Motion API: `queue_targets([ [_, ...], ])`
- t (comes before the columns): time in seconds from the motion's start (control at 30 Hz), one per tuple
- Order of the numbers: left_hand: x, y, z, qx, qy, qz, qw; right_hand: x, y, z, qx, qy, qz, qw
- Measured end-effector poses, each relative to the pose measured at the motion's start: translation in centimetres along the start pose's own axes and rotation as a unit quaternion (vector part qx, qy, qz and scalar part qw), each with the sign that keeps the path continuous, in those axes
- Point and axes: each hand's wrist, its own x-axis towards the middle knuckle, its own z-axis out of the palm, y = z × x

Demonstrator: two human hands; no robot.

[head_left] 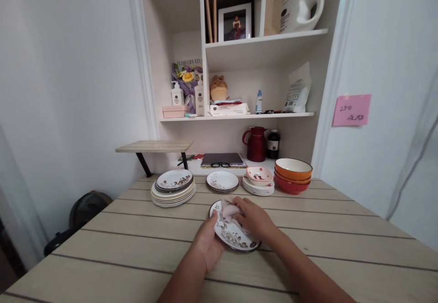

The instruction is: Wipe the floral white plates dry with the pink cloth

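Note:
A white plate (234,235) with a brown floral pattern and dark rim is tilted just above the table, close to me. My left hand (209,239) grips its left edge, thumb on top and fingers underneath. On the plate's upper part, my right hand (251,216) presses a pale pink cloth (228,209) against the surface, its fingers bent over the cloth. The fingers under the plate are hidden.
Behind the plate stand a tall plate stack (174,197), a smaller patterned stack (222,181), small dishes (259,175) on white plates, and nested orange and red bowls (293,175). A raised wooden shelf (153,146) is at left; a red jug (256,144) stands behind.

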Motion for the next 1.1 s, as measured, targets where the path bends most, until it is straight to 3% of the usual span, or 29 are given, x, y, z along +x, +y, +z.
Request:
queue_targets([
  [0.13,0.0,0.0,0.0,0.002,-0.007,-0.012,1.0,-1.8,-0.1,-1.7,-0.04,-0.038,-0.039,0.998],
  [0.3,0.1,-0.1,0.0,0.011,-0.013,-0.002,1.0,-2.5,-1.2,-1.5,0.035,-0.053,-0.136,0.989],
  [0.5,0.1,0.1,0.2,0.008,0.02,0.017,1.0,-0.6,-1.7,0.6,0.022,-0.005,-0.062,0.998],
  [0.67,-0.1,0.0,0.2,-0.001,0.016,0.003,1.0,-0.4,-0.5,-0.3,-0.03,-0.015,-0.006,0.999],
  [0.77,-0.4,0.0,0.4,0.012,0.023,-0.008,1.0,-1.2,-0.2,-1.0,-0.052,-0.034,-0.014,0.998],
  [0.93,-0.6,0.1,0.7,0.029,0.023,-0.013,0.999,-2.2,-0.4,-1.1,-0.012,-0.045,-0.096,0.994],
  [1.1,-0.3,0.2,0.7,0.033,0.02,0.015,0.999,-1.4,-1.6,-0.1,0.022,-0.022,-0.098,0.995],
])
